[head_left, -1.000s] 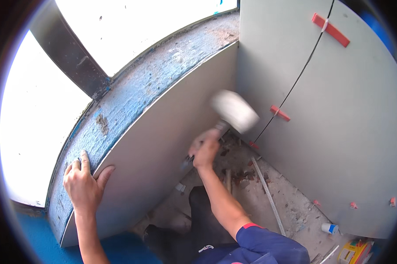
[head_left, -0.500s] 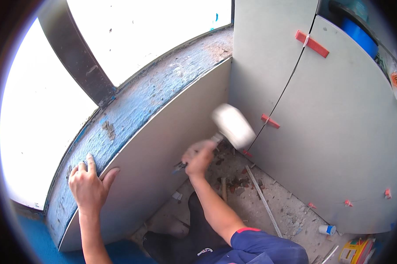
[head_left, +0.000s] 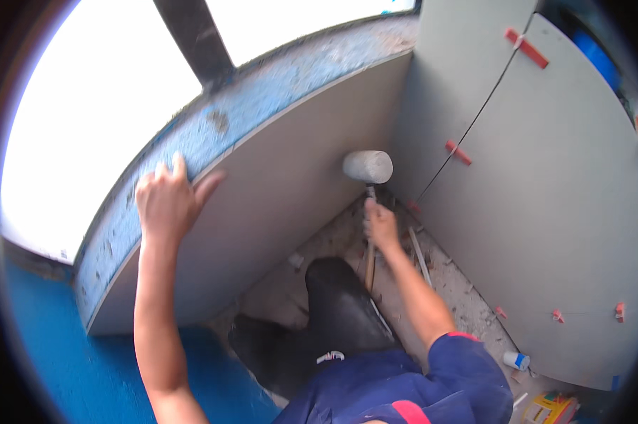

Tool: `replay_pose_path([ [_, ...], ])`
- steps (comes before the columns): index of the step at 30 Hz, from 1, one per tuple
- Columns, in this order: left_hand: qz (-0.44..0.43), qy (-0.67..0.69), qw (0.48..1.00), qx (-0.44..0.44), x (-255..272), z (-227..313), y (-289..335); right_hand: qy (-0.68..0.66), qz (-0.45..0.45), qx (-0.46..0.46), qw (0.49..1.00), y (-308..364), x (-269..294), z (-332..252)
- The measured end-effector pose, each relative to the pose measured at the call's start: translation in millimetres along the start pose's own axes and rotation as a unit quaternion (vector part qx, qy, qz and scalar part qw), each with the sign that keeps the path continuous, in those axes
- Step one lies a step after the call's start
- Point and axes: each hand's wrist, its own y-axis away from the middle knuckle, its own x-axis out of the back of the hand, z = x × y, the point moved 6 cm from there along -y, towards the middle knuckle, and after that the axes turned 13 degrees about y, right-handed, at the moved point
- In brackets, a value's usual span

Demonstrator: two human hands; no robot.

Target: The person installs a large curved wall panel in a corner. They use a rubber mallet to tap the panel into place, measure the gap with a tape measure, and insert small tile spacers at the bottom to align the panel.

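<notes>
My right hand [head_left: 382,227] is closed round the handle of a white-headed mallet [head_left: 370,167]. The mallet's head is close to the face of a large grey tile [head_left: 284,184] lining the low wall under the window; whether they touch I cannot tell. At the tile's top edge my left hand [head_left: 165,201] rests with fingers stretched over the rough blue sill [head_left: 269,88], its thumb apart on the tile side. It holds nothing.
Grey tiles on the right wall [head_left: 531,198] carry red levelling wedges [head_left: 527,48] along their joint and small red pieces low down. Rubble and a pale strip [head_left: 419,256] lie on the floor. A small white-and-blue container [head_left: 516,360] and a yellow-red package [head_left: 549,408] are at lower right.
The mallet has swung from near the right-hand wall to the tile under the window, its head turned. My left hand stays at the tile's top edge, while the whole view has shifted.
</notes>
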Motion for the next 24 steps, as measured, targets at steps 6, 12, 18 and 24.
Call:
replay_pose_path([
  [6, 0.033, 0.046, 0.998, 0.006, -5, -3, 10, 0.421, -0.042, -0.046, 0.905, 115, 47, 147],
  [12, -0.015, 0.110, 0.993, 0.042, -10, -15, 30, 0.510, -0.084, -0.128, 0.846, 113, -37, 197],
  [18, 0.334, 0.357, 0.869, -0.075, 15, -16, 114, 0.468, -0.143, -0.036, 0.871, 117, -107, 261],
  [24, 0.030, 0.667, 0.715, 0.206, -198, 60, 246, 0.416, -0.481, -0.070, 0.768, 142, -111, 296],
])
